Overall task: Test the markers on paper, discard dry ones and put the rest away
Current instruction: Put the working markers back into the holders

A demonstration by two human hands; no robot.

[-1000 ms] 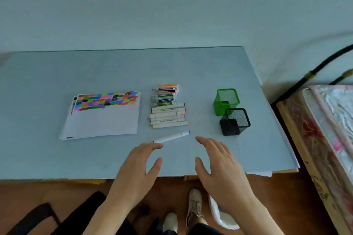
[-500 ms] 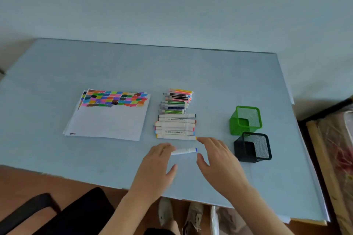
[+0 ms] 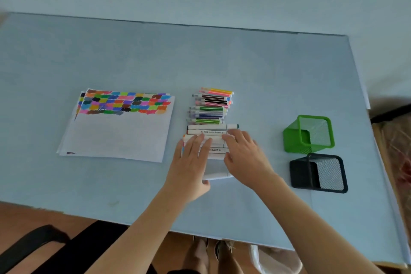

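Note:
A row of thick white markers (image 3: 212, 129) lies mid-table, with a pile of thin coloured markers (image 3: 211, 105) just behind it. My left hand (image 3: 190, 163) and my right hand (image 3: 243, 158) lie flat over the near white markers, fingers straight, touching them. One loose white marker (image 3: 216, 176) lies between my wrists, partly hidden. A stack of paper (image 3: 117, 131) with colour swatches along its top lies to the left.
A green mesh holder (image 3: 309, 134) and a black mesh holder (image 3: 319, 172) stand at the right of the pale blue table (image 3: 133, 55). A white bin (image 3: 278, 260) and my feet show below the table's near edge.
Both hands have moved forward past the loose white marker and now rest on the row of white markers. The view has shifted closer to the table.

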